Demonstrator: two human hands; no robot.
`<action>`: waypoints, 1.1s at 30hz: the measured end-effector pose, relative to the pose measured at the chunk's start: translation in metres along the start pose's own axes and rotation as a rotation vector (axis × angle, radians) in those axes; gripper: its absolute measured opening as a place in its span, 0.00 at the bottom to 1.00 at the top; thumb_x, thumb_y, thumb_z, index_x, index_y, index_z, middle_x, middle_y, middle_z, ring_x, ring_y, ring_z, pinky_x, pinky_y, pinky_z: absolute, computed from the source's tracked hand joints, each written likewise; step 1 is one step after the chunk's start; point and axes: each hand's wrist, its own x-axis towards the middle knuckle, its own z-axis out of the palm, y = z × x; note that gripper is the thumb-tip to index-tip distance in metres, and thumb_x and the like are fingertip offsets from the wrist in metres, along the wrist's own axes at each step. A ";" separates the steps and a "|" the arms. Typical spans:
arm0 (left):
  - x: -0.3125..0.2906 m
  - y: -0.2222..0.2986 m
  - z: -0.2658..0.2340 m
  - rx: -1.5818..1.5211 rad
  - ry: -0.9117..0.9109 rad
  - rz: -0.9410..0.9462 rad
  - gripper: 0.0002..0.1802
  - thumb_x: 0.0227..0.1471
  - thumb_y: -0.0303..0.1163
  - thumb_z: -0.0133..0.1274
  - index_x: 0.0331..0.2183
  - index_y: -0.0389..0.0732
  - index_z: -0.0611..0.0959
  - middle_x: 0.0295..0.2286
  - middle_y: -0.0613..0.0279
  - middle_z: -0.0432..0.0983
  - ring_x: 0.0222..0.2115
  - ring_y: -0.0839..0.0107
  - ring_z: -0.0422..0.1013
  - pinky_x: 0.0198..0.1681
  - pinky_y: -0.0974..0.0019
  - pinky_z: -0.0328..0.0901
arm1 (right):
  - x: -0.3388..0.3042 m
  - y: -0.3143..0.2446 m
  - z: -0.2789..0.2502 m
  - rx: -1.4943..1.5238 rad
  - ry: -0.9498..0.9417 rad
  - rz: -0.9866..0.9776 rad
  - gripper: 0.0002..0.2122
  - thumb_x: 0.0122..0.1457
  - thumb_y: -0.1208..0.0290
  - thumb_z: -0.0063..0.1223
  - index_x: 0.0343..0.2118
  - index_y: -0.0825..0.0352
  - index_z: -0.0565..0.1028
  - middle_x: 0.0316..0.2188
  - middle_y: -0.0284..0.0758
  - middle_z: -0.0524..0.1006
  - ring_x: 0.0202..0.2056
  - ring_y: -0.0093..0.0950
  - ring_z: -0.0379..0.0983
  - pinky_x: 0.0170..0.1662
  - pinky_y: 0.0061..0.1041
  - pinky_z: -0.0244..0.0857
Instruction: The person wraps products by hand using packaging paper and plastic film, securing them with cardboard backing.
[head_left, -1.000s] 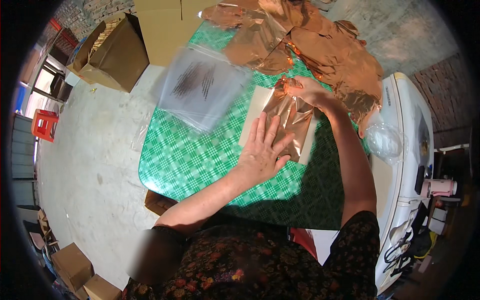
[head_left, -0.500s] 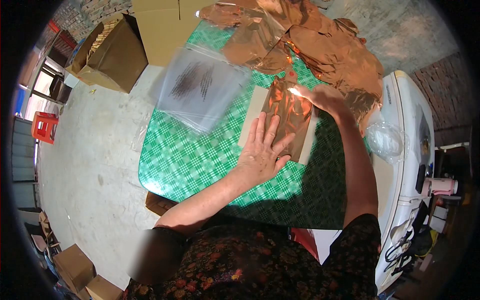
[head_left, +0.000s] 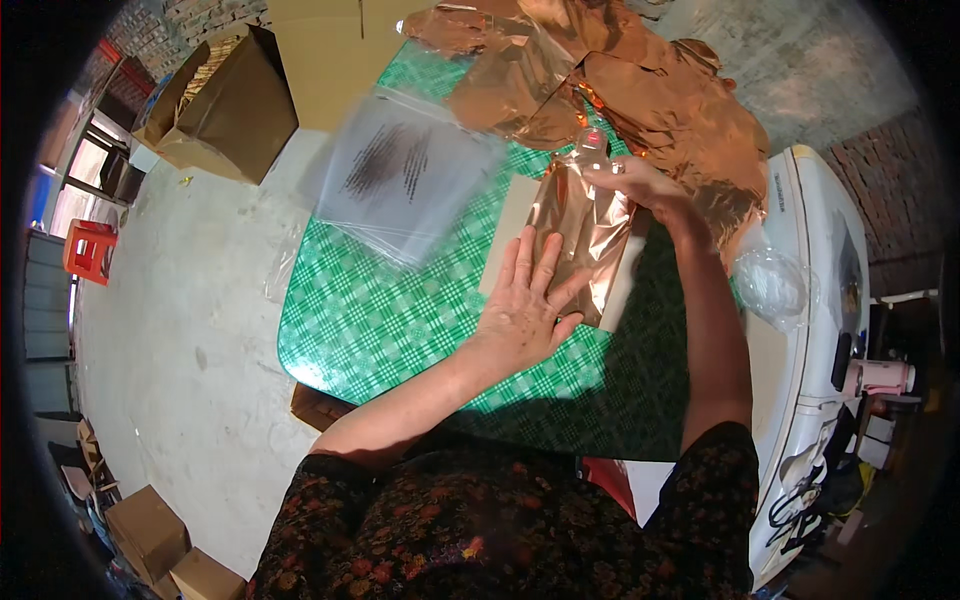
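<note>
Creased copper-coloured foil gleams like metal over matt, pale cardboard. The worktop looks smooth, glossy. At eleven o'clock, clear plastic bags shine; at one, the foil heap is wrinkled, glossy; at ten, the carton is matt cardboard.

Foil — copper; tablecloth — green (white plaid).

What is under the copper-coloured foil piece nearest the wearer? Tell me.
Pale board shows past the left and right sides of the foil piece, on the green checked table. Whatever is directly beneath the foil's middle is covered and cannot be seen.
</note>
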 end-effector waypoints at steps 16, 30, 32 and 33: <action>0.002 0.003 -0.002 0.028 -0.040 -0.014 0.36 0.68 0.61 0.41 0.72 0.64 0.62 0.73 0.41 0.43 0.73 0.31 0.35 0.75 0.34 0.33 | 0.010 0.011 0.014 -0.166 -0.020 -0.120 0.17 0.63 0.61 0.58 0.47 0.69 0.80 0.34 0.29 0.78 0.36 0.22 0.71 0.43 0.26 0.65; 0.000 0.000 0.001 0.017 -0.022 0.005 0.41 0.69 0.61 0.36 0.75 0.54 0.54 0.73 0.41 0.42 0.73 0.31 0.34 0.74 0.34 0.32 | 0.003 0.037 0.077 -0.099 0.641 -0.460 0.08 0.69 0.72 0.54 0.38 0.70 0.69 0.29 0.38 0.74 0.32 0.24 0.69 0.37 0.29 0.68; -0.003 -0.001 0.002 -0.001 0.027 0.004 0.43 0.69 0.61 0.36 0.75 0.52 0.51 0.73 0.41 0.41 0.73 0.32 0.35 0.74 0.34 0.33 | 0.002 0.032 0.080 -0.106 0.630 -0.491 0.08 0.70 0.72 0.54 0.37 0.70 0.68 0.28 0.38 0.74 0.31 0.24 0.68 0.36 0.29 0.67; -0.003 -0.001 0.003 0.003 0.027 0.002 0.43 0.69 0.61 0.36 0.75 0.52 0.51 0.73 0.41 0.41 0.73 0.32 0.35 0.74 0.34 0.33 | 0.000 0.031 0.082 -0.045 0.637 -0.499 0.08 0.70 0.72 0.53 0.38 0.70 0.68 0.28 0.37 0.73 0.31 0.24 0.67 0.36 0.29 0.67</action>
